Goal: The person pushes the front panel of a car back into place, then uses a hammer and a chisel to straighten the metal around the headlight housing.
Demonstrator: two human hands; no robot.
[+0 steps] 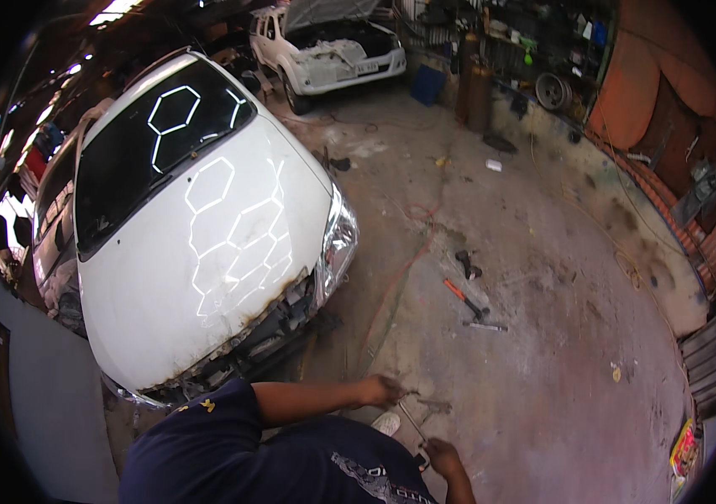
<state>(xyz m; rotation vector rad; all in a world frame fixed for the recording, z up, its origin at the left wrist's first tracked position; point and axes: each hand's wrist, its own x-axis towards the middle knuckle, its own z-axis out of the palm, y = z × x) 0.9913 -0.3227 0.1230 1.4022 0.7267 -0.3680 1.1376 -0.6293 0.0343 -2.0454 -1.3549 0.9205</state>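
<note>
A thin metal rod (412, 420) slants between my two hands, low in the view and over the concrete floor. At its upper end my left hand (381, 391) is closed, with the fingers around the tip. My right hand (442, 458) grips the lower end, where a small squarish piece shows beside the fingers. The rod's exact kind cannot be made out. Left of my arms stands a white car (207, 218) whose front bumper is off, baring dark parts under the bonnet edge. My pale shoe (386, 423) shows below my left hand.
An orange-handled hammer (463, 296), a metal wrench (485, 326) and a dark power tool (465, 264) lie on the floor ahead. A reddish hose (404, 273) runs beside the car. Farther back are another white vehicle (333, 59), gas cylinders (479, 97) and a wheel rim (553, 91).
</note>
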